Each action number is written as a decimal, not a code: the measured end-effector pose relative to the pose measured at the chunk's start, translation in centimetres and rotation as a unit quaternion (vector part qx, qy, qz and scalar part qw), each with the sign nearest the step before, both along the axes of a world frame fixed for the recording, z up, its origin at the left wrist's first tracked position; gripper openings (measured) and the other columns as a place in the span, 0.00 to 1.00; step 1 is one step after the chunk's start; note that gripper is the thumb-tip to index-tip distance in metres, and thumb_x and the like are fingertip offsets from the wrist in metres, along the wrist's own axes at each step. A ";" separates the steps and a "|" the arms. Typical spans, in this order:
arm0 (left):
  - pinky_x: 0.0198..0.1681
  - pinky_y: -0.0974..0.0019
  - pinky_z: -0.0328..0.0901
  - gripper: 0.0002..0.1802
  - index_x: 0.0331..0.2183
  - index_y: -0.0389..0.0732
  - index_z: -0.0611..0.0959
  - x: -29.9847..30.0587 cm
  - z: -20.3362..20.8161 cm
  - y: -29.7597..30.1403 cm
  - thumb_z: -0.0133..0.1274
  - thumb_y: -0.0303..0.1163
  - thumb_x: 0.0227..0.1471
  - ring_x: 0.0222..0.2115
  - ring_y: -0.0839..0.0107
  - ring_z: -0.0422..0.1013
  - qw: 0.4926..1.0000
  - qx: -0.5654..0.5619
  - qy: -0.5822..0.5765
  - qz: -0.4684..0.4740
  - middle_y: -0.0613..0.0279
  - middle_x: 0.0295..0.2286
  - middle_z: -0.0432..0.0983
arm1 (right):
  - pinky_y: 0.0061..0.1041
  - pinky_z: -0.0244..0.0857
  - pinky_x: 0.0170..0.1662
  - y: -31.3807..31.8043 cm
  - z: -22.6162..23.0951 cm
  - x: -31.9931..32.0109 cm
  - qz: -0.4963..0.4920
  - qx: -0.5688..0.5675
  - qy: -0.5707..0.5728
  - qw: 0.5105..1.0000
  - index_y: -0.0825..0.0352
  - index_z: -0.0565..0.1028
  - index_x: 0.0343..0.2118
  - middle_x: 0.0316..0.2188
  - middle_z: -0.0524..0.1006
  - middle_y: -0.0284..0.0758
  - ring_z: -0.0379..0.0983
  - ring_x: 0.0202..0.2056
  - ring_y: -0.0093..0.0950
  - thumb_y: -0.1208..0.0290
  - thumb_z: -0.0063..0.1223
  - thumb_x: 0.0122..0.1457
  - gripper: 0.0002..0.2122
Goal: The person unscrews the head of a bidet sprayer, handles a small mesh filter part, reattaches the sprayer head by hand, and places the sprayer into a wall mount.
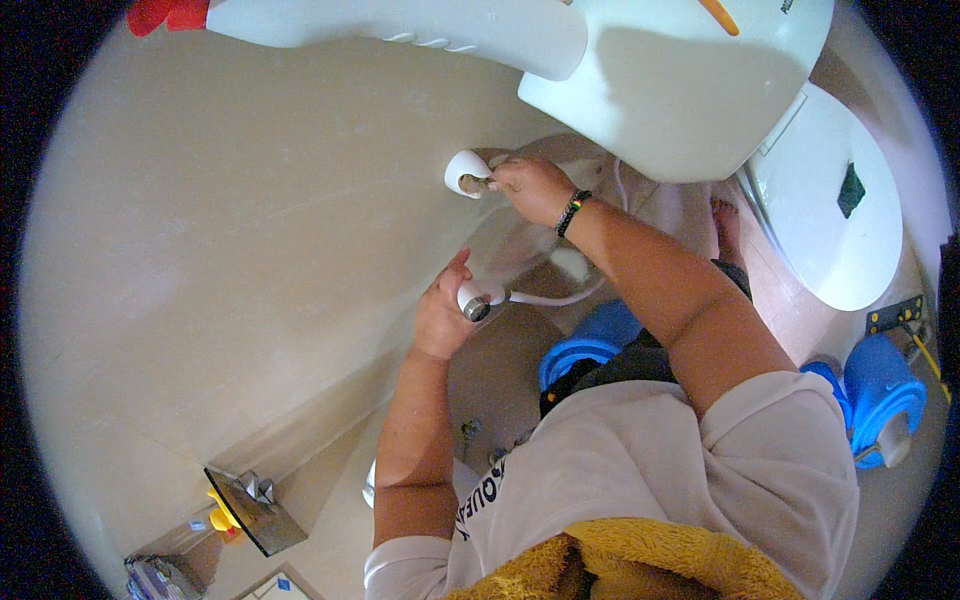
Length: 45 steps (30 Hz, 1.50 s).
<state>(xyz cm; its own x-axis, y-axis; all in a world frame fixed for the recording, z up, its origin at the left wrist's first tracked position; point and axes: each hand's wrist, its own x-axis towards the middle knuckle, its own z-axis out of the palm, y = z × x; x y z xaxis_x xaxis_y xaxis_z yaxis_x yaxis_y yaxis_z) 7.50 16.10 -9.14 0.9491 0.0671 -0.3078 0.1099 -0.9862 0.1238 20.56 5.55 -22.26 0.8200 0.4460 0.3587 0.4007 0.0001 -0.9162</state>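
Observation:
My right hand (535, 190), with a dark beaded bracelet at its wrist, is closed, its fingertips pressed to the edge of a white cup-shaped fitting (462, 170) by the beige wall. Some dull metal shows inside the cup's opening; exactly what the fingers pinch there is partly hidden. Lower and nearer, my left hand (443, 312) wraps round a short white tube with a silver metal end (475, 303). The thumb points upward along it, and the metal end faces down toward me. A thin white hose (545, 300) curves away just to the right of the tube.
Overhead is a large white casing (690, 90) with a long white arm and red tip (175, 14). To the right are a white toilet lid (835, 200) bearing a dark green pad and blue containers (885, 395). A dark-edged shelf (258, 510) juts out at lower left.

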 end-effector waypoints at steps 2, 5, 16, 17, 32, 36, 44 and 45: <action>0.31 0.65 0.63 0.28 0.36 0.37 0.67 -0.2 -0.3 0.5 0.56 0.33 0.27 0.29 0.61 0.67 1.000 -0.008 -0.012 -0.013 0.54 0.33 0.68 | 0.34 0.60 0.27 0.3 0.3 0.2 -0.014 -0.020 0.015 1.000 0.66 0.69 0.18 0.20 0.69 0.41 0.66 0.25 0.38 0.68 0.39 0.46 0.08; 0.31 0.65 0.63 0.28 0.36 0.37 0.67 0.1 -0.2 0.4 0.56 0.32 0.27 0.28 0.61 0.67 0.999 -0.011 -0.020 -0.027 0.54 0.33 0.67 | 0.34 0.60 0.28 0.7 0.4 0.5 -0.034 -0.041 0.031 0.998 0.66 0.69 0.18 0.20 0.69 0.41 0.66 0.25 0.38 0.68 0.39 0.46 0.09; 0.32 0.64 0.63 0.31 0.40 0.40 0.65 0.0 -0.6 0.7 0.55 0.31 0.27 0.29 0.61 0.67 0.999 -0.008 -0.020 -0.027 0.56 0.29 0.68 | 0.34 0.61 0.29 0.1 0.6 0.5 -0.018 -0.081 -0.004 0.997 0.64 0.70 0.20 0.22 0.70 0.39 0.67 0.26 0.36 0.68 0.39 0.46 0.08; 0.32 0.64 0.63 0.31 0.40 0.40 0.65 0.0 -0.7 0.7 0.55 0.31 0.27 0.29 0.61 0.67 1.000 -0.012 -0.015 -0.014 0.56 0.29 0.68 | 0.34 0.61 0.29 0.2 0.2 0.6 -0.003 -0.053 -0.017 0.998 0.65 0.70 0.20 0.21 0.70 0.39 0.67 0.26 0.37 0.67 0.39 0.46 0.08; 0.30 0.64 0.64 0.24 0.32 0.38 0.66 0.2 -0.5 1.0 0.55 0.31 0.28 0.28 0.59 0.67 0.999 -0.012 -0.022 -0.027 0.54 0.33 0.67 | 0.34 0.58 0.29 -0.6 1.2 1.1 0.112 -0.062 0.004 0.992 0.66 0.67 0.20 0.22 0.68 0.39 0.65 0.27 0.39 0.67 0.41 0.47 0.08; 0.31 0.64 0.64 0.19 0.25 0.39 0.64 -0.1 -1.1 1.5 0.55 0.30 0.28 0.31 0.58 0.67 0.998 -0.032 -0.042 -0.037 0.52 0.38 0.64 | 0.34 0.58 0.29 0.1 1.5 0.6 0.109 -0.139 0.027 0.984 0.65 0.67 0.20 0.22 0.68 0.39 0.65 0.27 0.38 0.67 0.41 0.47 0.08; 0.31 0.64 0.64 0.19 0.26 0.39 0.64 0.5 -0.8 0.9 0.54 0.30 0.29 0.31 0.58 0.67 0.999 -0.033 -0.005 -0.014 0.52 0.38 0.64 | 0.35 0.58 0.28 -0.1 0.6 0.4 0.106 -0.064 0.009 0.992 0.65 0.67 0.21 0.22 0.68 0.39 0.65 0.26 0.38 0.67 0.41 0.46 0.07; 0.31 0.64 0.64 0.19 0.26 0.39 0.64 0.4 -0.7 1.0 0.54 0.30 0.29 0.31 0.58 0.67 1.000 -0.027 0.000 -0.011 0.52 0.38 0.64 | 0.34 0.58 0.28 0.1 1.0 0.2 0.110 -0.091 0.036 0.989 0.66 0.66 0.21 0.22 0.68 0.39 0.65 0.27 0.38 0.67 0.41 0.46 0.07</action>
